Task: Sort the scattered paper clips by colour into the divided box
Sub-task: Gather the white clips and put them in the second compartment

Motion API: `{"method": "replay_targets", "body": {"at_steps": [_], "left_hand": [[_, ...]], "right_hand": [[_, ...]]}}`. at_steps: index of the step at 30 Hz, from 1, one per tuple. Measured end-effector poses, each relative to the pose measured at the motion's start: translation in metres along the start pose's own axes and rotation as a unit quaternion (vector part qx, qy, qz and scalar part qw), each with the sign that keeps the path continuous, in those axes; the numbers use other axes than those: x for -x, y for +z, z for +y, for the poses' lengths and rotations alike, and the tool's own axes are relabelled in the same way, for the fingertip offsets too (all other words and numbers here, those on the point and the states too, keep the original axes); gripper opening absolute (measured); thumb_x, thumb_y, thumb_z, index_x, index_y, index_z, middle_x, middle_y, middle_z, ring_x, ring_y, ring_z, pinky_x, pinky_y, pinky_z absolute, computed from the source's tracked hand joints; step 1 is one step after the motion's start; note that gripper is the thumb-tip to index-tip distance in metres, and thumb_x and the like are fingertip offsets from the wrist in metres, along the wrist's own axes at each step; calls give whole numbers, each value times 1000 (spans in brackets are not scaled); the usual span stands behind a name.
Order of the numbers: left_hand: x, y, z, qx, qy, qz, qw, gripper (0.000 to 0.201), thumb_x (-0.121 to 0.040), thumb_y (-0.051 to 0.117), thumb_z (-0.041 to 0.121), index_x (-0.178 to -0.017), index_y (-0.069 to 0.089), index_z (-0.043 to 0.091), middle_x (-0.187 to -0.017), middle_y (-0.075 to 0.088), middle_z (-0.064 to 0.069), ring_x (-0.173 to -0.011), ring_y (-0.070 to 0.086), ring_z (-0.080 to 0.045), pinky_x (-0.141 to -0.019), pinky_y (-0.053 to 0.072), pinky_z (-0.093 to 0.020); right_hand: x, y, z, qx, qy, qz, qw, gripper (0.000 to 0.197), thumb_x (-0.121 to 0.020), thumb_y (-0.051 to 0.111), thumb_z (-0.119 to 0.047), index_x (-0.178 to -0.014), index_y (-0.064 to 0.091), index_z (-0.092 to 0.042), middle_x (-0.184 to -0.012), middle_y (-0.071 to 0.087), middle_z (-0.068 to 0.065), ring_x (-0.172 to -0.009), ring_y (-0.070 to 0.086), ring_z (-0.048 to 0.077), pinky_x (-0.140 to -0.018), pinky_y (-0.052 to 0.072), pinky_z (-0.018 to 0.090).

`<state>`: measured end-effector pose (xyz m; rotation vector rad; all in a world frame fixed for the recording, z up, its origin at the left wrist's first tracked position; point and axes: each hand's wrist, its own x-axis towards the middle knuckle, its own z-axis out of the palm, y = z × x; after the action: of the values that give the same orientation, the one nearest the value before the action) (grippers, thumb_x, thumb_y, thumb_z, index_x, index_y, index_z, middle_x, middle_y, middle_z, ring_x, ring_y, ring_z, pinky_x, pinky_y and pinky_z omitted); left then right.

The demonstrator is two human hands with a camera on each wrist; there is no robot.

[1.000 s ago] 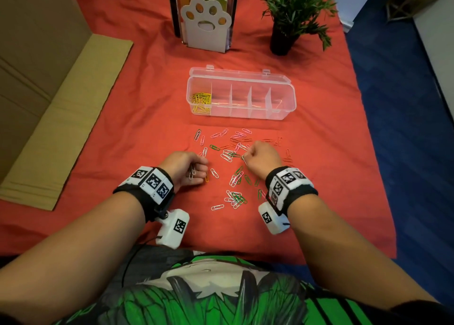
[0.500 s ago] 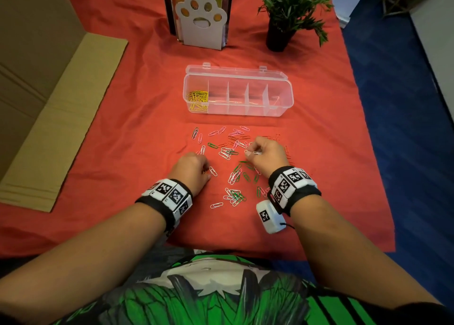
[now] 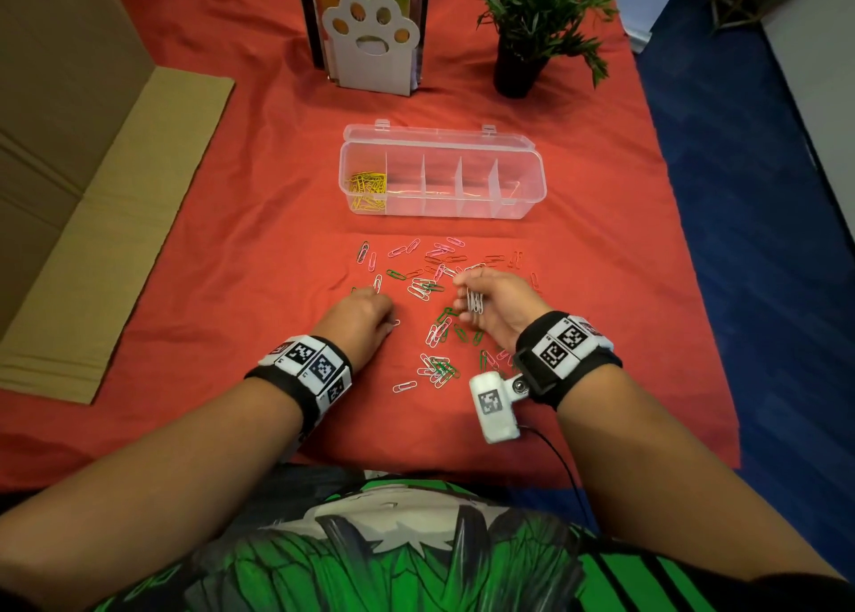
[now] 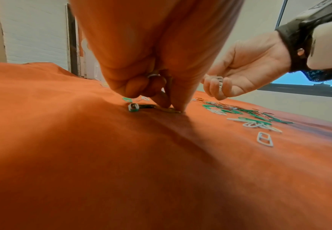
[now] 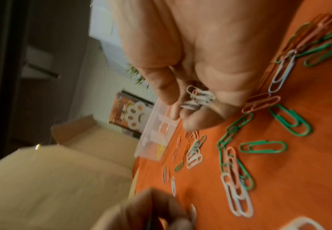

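Note:
A clear divided box [image 3: 518, 148] stands open on the red cloth, with yellow clips [image 3: 368, 190] in its leftmost compartment. White, green, pink and orange paper clips [image 3: 435, 287] lie scattered in front of it. My left hand [image 3: 370, 294] is at the left edge of the scatter. Its thumb and forefinger [image 4: 178, 102] press down on a clip on the cloth, while its curled fingers keep white clips [image 4: 153, 75] in the palm. My right hand [image 3: 462, 287] hovers over the middle of the scatter, holding a bunch of white clips [image 3: 475, 303] [image 5: 200, 98].
A large cardboard box [image 3: 69, 148] lies along the left side. A paw-shaped bookend [image 3: 370, 47] with books and a potted plant [image 3: 523, 33] stand behind the divided box. The cloth ends at the right, over a blue floor [image 3: 763, 241].
My left hand has moved forward to the scatter's left edge and turned palm down. My right hand has moved a little forward and turned so its bunch of white clips shows.

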<state>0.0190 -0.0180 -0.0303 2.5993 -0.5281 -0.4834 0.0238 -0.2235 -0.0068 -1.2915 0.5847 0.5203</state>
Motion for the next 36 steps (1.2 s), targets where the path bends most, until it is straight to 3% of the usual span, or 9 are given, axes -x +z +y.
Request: {"method": "replay_targets", "body": {"at_steps": [3,8,12,16,20,23,28,33,36], "left_hand": [[0,-1,0,-9,5,-4,1000,23,-85,58,20,-104,62,9,-102,59,-14,-101,55,-30,-86,43,-35],[-2,1,6,-80,-4,-21,997,22,-89,51,24,-98,57,5,-103,56,-15,-100,56,-33,-84,45,-39],[-2,2,6,-31,-20,-13,999,18,-89,51,20,-96,57,5,-103,58,-17,-100,54,-32,-87,40,-35],[0,-7,2,202,-118,45,971,10,-88,50,9,-91,59,13,-77,60,-4,-69,53,-20,-65,38,-25],[3,-21,4,523,-293,16,800,29,-85,35,-2,-71,53,16,-64,44,-3,-46,45,-9,-43,41,-17],[8,-30,6,593,-310,-4,744,29,-82,30,-4,-70,52,12,-66,43,-4,-53,47,-12,-42,48,-17],[8,-22,6,553,-293,-4,780,25,-88,41,3,-72,56,15,-60,48,0,-43,48,-5,-44,49,-18],[8,-12,-3,165,-126,7,978,5,-79,67,18,-83,67,14,-71,61,-2,-65,53,-17,-60,39,-23],[12,-7,-7,-2,-63,0,998,20,-74,70,19,-91,68,9,-94,63,-13,-91,58,-27,-78,40,-27]], "right_hand": [[6,12,8,258,-52,10,965,18,-87,51,-1,-79,60,-14,-64,46,-2,-48,43,6,-46,37,19],[8,22,35,669,-219,-23,710,37,-76,55,-2,-110,58,-15,-103,48,10,-97,48,26,-85,43,34],[10,23,47,735,-272,9,620,29,-75,57,-3,-101,49,-14,-102,45,9,-94,47,30,-76,45,41],[1,15,42,714,-247,32,654,20,-80,53,-3,-99,54,-7,-104,51,12,-98,51,32,-83,43,38],[-6,-5,23,578,-162,82,795,18,-83,48,-2,-92,62,-9,-100,62,12,-94,57,27,-77,42,27],[-5,-17,15,555,-124,95,817,20,-84,48,-3,-92,65,-10,-93,68,9,-86,61,25,-70,38,21],[-1,-31,12,607,-127,109,777,18,-83,48,-4,-86,65,-7,-101,63,14,-97,61,30,-80,44,27],[1,-4,11,644,-185,97,736,20,-88,56,-22,-94,60,-4,-103,53,14,-101,55,32,-86,44,32],[2,13,19,710,-194,96,670,27,-85,55,-15,-109,55,-2,-114,51,17,-110,50,34,-93,45,40]]}}
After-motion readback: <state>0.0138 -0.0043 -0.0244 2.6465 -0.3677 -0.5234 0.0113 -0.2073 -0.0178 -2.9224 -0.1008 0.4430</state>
